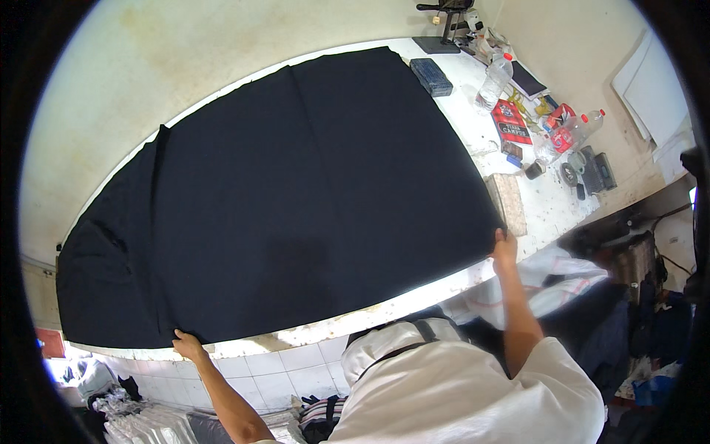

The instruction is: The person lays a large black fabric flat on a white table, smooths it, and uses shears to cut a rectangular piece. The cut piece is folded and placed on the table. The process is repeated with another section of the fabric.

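Note:
A large black cloth (318, 185) lies spread over the long white table (551, 211), covering most of it. Its near edge is pinched by my left hand (190, 345), the fingers closed on it beside a crease. At the near right corner, my right hand (505, 248) grips the same cloth between thumb and fingers. A raised fold runs from the far edge toward my left hand, and the left end looks wrinkled. Just beyond my right hand, a pale, worn block (506, 203) rests against the cloth's right edge.
A dark block (431, 77) sits by the far right corner, near a black stand (436, 44). Plastic bottles (495, 81), a red plaid booklet (512, 122) and an ashtray (569, 175) crowd the right end. White sacking (551, 277) hangs below; plastic-wrapped stacks (148, 422) lie lower left.

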Demonstrator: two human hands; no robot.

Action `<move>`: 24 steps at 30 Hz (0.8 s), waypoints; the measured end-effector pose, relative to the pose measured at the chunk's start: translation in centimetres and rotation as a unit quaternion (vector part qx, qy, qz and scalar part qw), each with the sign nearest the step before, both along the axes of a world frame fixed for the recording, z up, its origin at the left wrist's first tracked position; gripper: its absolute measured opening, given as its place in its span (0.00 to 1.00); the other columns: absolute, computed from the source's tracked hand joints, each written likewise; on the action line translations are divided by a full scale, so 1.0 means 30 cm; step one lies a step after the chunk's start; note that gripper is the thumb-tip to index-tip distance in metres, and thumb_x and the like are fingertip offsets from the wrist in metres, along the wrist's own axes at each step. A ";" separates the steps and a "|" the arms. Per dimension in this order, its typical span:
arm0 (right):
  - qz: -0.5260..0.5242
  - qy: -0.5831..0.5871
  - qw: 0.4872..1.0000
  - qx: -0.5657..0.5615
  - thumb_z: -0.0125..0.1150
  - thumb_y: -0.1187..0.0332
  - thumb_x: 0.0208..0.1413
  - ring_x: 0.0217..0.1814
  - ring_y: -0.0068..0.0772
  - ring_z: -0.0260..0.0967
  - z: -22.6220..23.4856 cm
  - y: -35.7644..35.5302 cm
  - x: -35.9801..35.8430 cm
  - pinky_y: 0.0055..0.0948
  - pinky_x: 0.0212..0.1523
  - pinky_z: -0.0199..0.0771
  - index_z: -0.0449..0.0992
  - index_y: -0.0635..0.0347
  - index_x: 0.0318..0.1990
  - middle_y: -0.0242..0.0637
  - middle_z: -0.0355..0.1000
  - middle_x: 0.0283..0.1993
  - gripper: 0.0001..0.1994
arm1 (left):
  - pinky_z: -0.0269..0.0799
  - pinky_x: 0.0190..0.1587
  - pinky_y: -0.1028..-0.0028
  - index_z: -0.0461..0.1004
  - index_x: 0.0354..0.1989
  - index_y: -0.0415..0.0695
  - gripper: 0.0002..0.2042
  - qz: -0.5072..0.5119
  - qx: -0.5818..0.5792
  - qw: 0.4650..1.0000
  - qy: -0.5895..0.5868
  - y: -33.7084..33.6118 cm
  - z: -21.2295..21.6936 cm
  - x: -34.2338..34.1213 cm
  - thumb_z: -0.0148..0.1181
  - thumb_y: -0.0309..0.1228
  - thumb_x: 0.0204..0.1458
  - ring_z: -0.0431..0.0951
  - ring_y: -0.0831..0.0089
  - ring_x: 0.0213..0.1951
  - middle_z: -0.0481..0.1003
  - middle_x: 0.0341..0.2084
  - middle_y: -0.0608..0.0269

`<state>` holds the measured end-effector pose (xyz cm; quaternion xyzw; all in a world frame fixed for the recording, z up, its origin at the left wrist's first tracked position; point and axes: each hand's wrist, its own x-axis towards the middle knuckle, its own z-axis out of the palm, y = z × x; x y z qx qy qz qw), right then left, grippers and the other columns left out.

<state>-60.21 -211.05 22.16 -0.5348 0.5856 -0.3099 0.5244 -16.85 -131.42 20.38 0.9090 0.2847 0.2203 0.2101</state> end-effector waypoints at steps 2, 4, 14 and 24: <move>0.009 0.016 0.999 -0.026 0.52 0.66 0.78 0.32 0.32 0.77 -0.033 -0.012 0.000 0.30 0.20 0.80 0.74 0.75 0.58 0.46 0.80 0.46 0.16 | 0.75 0.56 0.46 0.78 0.48 0.19 0.29 -0.003 -0.011 1.000 0.024 -0.005 -0.064 -0.006 0.56 0.45 0.70 0.82 0.29 0.49 0.80 0.47 0.22; 0.014 0.004 0.999 -0.040 0.52 0.67 0.78 0.30 0.32 0.75 -0.049 -0.030 -0.008 0.30 0.19 0.78 0.74 0.75 0.58 0.46 0.78 0.45 0.16 | 0.75 0.56 0.46 0.78 0.49 0.20 0.28 -0.010 -0.019 0.999 0.032 -0.006 -0.087 0.000 0.55 0.44 0.71 0.82 0.30 0.50 0.81 0.47 0.23; 0.033 0.039 0.998 -0.038 0.54 0.67 0.76 0.29 0.39 0.77 -0.107 -0.060 -0.045 0.41 0.17 0.85 0.75 0.73 0.52 0.44 0.75 0.40 0.13 | 0.76 0.54 0.46 0.77 0.48 0.21 0.25 -0.045 0.013 0.997 0.053 0.001 -0.104 -0.001 0.54 0.41 0.72 0.82 0.29 0.49 0.81 0.44 0.24; -0.004 0.331 0.936 -0.117 0.60 0.70 0.70 0.38 0.56 0.82 0.012 -0.001 0.025 0.50 0.29 0.85 0.72 0.71 0.50 0.54 0.77 0.48 0.11 | 0.76 0.57 0.47 0.76 0.52 0.20 0.26 -0.042 0.019 0.998 0.052 0.015 -0.122 0.008 0.56 0.42 0.71 0.81 0.29 0.51 0.81 0.48 0.25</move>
